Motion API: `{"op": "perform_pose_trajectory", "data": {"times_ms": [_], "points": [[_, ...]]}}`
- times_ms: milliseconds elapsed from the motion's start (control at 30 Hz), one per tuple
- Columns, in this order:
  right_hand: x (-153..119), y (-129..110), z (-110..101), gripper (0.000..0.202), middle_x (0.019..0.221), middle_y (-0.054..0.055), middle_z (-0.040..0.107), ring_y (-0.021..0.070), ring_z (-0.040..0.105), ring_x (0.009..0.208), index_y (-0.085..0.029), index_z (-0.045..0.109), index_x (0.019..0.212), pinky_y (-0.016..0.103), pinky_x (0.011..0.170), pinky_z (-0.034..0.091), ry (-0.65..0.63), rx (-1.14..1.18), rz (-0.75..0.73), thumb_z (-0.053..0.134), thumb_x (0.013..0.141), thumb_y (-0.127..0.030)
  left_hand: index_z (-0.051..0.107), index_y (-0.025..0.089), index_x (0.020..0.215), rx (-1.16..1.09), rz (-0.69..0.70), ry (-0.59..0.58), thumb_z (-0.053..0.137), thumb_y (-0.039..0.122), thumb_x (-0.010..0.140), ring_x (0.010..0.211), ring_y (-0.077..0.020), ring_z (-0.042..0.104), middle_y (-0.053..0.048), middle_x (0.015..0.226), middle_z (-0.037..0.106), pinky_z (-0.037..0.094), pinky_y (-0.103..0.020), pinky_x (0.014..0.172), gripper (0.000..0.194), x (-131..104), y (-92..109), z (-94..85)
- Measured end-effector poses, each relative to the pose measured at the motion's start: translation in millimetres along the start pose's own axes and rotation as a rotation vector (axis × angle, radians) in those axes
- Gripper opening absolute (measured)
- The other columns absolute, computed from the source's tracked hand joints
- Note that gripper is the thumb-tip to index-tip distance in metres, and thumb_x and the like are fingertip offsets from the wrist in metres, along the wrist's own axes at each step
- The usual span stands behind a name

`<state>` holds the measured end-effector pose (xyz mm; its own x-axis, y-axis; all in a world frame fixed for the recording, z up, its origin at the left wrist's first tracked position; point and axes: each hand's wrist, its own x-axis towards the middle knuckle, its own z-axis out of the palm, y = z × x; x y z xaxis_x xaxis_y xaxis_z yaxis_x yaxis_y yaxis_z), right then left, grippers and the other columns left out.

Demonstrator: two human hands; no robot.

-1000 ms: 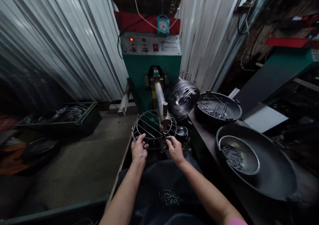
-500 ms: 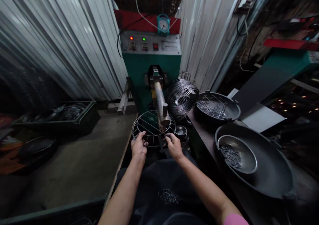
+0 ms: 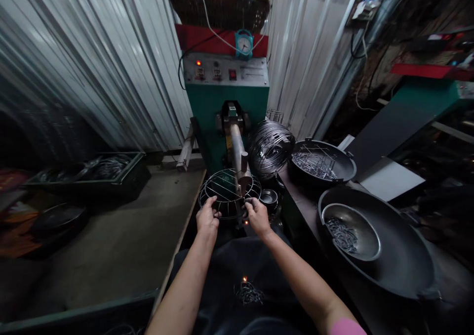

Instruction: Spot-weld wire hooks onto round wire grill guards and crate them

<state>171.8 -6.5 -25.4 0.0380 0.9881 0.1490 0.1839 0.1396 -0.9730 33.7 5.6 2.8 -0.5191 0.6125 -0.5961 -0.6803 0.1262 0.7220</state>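
One rectangular bin (image 3: 128,169) stands on the floor at far left, with a tangle of bent wire (image 3: 105,167) in it. Next comes the left hand (image 3: 208,216), its thumb and fingers closed in a pinch on the near-left rim of the one round wire rack (image 3: 211,183). The rack lies level beneath the single arm (image 3: 237,145) of the green machine (image 3: 227,94), the arm's tip just above its near-right part. The right hand (image 3: 256,218) pinches the rack's near-right edge beside that tip; whether a loose wire is also between its fingertips cannot be told. Two orange sparks (image 3: 245,279) glow below, one by a small wire heap (image 3: 251,294) on the dark apron (image 3: 225,271). One wire coil (image 3: 271,147) leans farther right. On the desk (image 3: 307,209) sit two black pans (image 3: 400,256); the nearer holds one metal bowl (image 3: 365,226) with wire pieces (image 3: 341,235).
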Motion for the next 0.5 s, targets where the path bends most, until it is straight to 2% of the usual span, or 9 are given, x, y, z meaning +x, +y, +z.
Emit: {"op": "perform_pose_trajectory", "data": {"times_ms": [100, 167, 233, 300, 367, 400, 433, 500], "points": [[1, -3, -1, 0.017, 0.065, 0.0, 0.062, 0.0104, 0.055, 0.045, -0.017, 0.058, 0.083, 0.022, 0.046, 0.045, -0.02, -0.026, 0.005, 0.044, 0.08, -0.027, 0.045, 0.017, 0.058, 0.005, 0.006, -0.009, 0.071, 0.021, 0.045, 0.037, -0.0028, 0.028, 0.011, 0.046, 0.029, 0.025, -0.018, 0.035, 0.03, -1, -5, -1.4], [-2, -6, -6, 0.019, 0.067, 0.001, 0.064, 0.012, 0.058, 0.049, -0.017, 0.06, 0.086, 0.023, 0.05, 0.048, -0.028, -0.064, -0.017, 0.045, 0.081, -0.027, 0.048, 0.016, 0.063, 0.028, 0.011, -0.047, 0.073, 0.026, 0.046, 0.04, -0.0032, 0.031, 0.01, 0.05, 0.035, 0.028, -0.018, 0.038, 0.032, 1, -8, -8.9], [-10, -5, -19, 0.023, 0.075, 0.004, 0.067, 0.0145, 0.062, 0.059, -0.017, 0.06, 0.096, 0.026, 0.058, 0.051, -0.023, -0.126, -0.075, 0.047, 0.081, -0.028, 0.053, 0.016, 0.072, 0.118, 0.01, -0.102, 0.073, 0.037, 0.05, 0.045, -0.0057, 0.039, 0.006, 0.057, 0.043, 0.036, -0.021, 0.044, 0.037, 7, -6, -21.9], [-26, 9, -41, 0.03, 0.093, 0.008, 0.068, 0.0175, 0.065, 0.076, -0.017, 0.057, 0.109, 0.029, 0.071, 0.052, -0.007, -0.209, -0.161, 0.048, 0.083, -0.029, 0.056, 0.017, 0.087, 0.263, 0.104, -0.125, 0.067, 0.049, 0.057, 0.058, -0.0109, 0.051, 0.001, 0.07, 0.052, 0.045, -0.028, 0.056, 0.045, 17, 5, -34.9], [-47, 36, -66, 0.033, 0.108, 0.011, 0.064, 0.0209, 0.061, 0.097, -0.017, 0.056, 0.113, 0.034, 0.085, 0.049, 0.008, -0.324, -0.254, 0.049, 0.083, -0.029, 0.053, 0.018, 0.105, 0.46, 0.373, -0.147, 0.064, 0.047, 0.061, 0.081, -0.0168, 0.057, -0.005, 0.091, 0.057, 0.046, -0.033, 0.073, 0.054, 26, 25, -38.7], [-58, 53, -78, 0.032, 0.108, 0.011, 0.064, 0.0217, 0.061, 0.099, -0.017, 0.057, 0.112, 0.035, 0.087, 0.049, 0.004, -0.376, -0.27, 0.049, 0.083, -0.027, 0.05, 0.019, 0.113, 0.594, 0.548, -0.207, 0.066, 0.042, 0.06, 0.092, -0.019, 0.056, -0.007, 0.101, 0.057, 0.044, -0.034, 0.081, 0.06, 29, 38, -34.6], [-69, 70, -88, 0.029, 0.104, 0.011, 0.065, 0.022, 0.062, 0.097, -0.017, 0.058, 0.109, 0.035, 0.085, 0.05, -0.004, -0.418, -0.285, 0.049, 0.083, -0.026, 0.047, 0.019, 0.119, 0.755, 0.712, -0.323, 0.067, 0.035, 0.059, 0.099, -0.021, 0.053, -0.009, 0.108, 0.056, 0.041, -0.035, 0.087, 0.065, 30, 51, -26.2], [-86, 102, -100, 0.025, 0.096, 0.011, 0.067, 0.0217, 0.064, 0.089, -0.017, 0.06, 0.103, 0.034, 0.079, 0.053, -0.046, -0.465, -0.319, 0.047, 0.083, -0.024, 0.048, 0.017, 0.121, 1.11, 0.989, -0.68, 0.066, 0.02, 0.056, 0.107, -0.0234, 0.05, -0.01, 0.115, 0.055, 0.037, -0.036, 0.093, 0.068, 30, 71, 1.1]]}}
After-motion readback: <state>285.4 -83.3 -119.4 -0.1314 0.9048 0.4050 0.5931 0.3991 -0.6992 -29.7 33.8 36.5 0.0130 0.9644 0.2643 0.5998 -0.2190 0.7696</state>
